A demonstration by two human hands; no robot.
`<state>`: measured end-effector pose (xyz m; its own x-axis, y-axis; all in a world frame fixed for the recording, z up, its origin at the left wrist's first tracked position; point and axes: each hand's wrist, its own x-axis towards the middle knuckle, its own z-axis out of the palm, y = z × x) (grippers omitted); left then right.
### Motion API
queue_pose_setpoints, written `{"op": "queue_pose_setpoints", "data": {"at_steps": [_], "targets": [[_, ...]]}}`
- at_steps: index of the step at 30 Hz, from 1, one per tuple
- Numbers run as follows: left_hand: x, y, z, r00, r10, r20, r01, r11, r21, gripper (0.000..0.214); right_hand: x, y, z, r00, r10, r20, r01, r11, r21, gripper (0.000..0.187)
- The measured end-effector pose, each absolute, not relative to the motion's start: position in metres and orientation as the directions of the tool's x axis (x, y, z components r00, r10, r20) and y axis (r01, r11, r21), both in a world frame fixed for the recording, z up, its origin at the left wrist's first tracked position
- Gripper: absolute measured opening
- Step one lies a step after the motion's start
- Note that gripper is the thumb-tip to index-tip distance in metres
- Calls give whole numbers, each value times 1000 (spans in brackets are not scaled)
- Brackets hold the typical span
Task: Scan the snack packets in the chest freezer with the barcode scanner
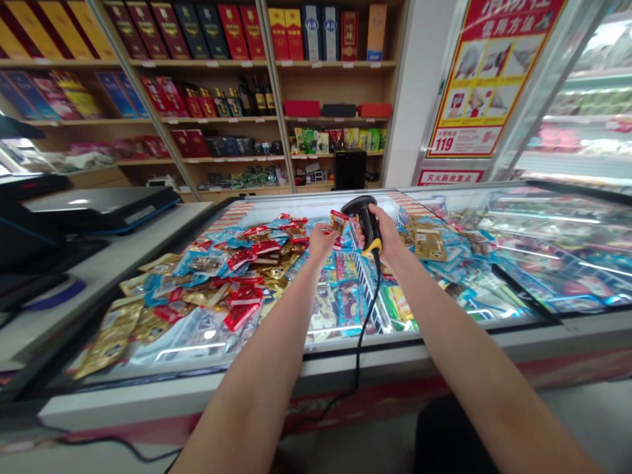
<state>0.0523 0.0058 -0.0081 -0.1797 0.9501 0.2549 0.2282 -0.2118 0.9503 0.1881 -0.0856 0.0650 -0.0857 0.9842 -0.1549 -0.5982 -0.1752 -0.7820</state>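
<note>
Freezer glass (197, 357) below; one scanner (371, 222), one packet (339, 218) held.

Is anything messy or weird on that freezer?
Yes, the snack packets lie in a jumbled heap on the left of the glass-topped freezer, overlapping and pointing every way. I can't see any spill.

Over on the far right, the red-and-yellow poster (488, 89) has 使用方法 in white near its top, below a bigger line I only partly see. Low on its left, 119 stands out in large red figures. The small sign (450, 178) just beneath reads 灭火器放置点. Print on the far-left boxes (241, 31) and nearer packets (244, 306) is too small or blurred to read.
</note>
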Motion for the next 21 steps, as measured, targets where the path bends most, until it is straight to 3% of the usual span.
{"op": "queue_pose_setpoints", "data": {"at_steps": [8,21], "targets": [[53,17,-19,-152,954,259,164,-234,958,16,187,-88,68,-86,983,-160,-602,-180,-778,43],[52,16,-20,-127,959,255,215,-225,950,23,186,-91,70,-87,982,-169,-591,-187,-784,41]]}}
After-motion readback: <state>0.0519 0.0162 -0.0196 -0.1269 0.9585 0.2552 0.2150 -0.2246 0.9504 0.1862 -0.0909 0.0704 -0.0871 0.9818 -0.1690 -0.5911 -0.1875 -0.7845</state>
